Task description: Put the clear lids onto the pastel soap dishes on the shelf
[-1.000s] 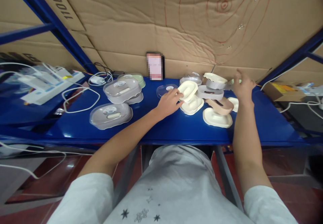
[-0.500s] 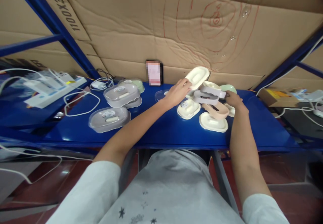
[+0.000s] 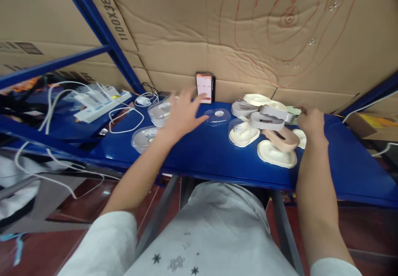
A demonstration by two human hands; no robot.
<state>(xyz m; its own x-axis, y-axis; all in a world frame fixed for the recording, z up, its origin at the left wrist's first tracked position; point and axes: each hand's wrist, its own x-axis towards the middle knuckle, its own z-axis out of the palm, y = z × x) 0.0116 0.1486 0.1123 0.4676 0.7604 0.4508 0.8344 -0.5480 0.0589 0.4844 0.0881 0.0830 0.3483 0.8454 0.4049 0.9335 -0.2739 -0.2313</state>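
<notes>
My left hand (image 3: 184, 116), blurred, is spread with fingers apart above clear lidded boxes on the left. Partly behind it are a grey box with a clear cover (image 3: 159, 112) and a nearer covered grey box (image 3: 143, 138). My right hand (image 3: 313, 123) has curled fingers beside a light green piece (image 3: 293, 110); what they hold, if anything, is hidden. Left of it is a loose pile: a cream oval tray (image 3: 256, 99), slotted grey pieces (image 3: 266, 121) and a slotted beige piece (image 3: 282, 138). A cream tray (image 3: 276, 153) lies in front, near a cream piece under a clear cover (image 3: 244, 134).
A clear lid (image 3: 217, 117) lies mid-table on the blue tabletop (image 3: 205, 156). A phone (image 3: 205, 88) leans on the cardboard wall (image 3: 174, 39). A power strip (image 3: 102, 106) and white cables are at left, with a cardboard box (image 3: 370, 124) at right.
My left hand has let go of the cream oval tray, now on top of the pile, and moved left with fingers spread. My right hand has shifted slightly right. The view has turned left.
</notes>
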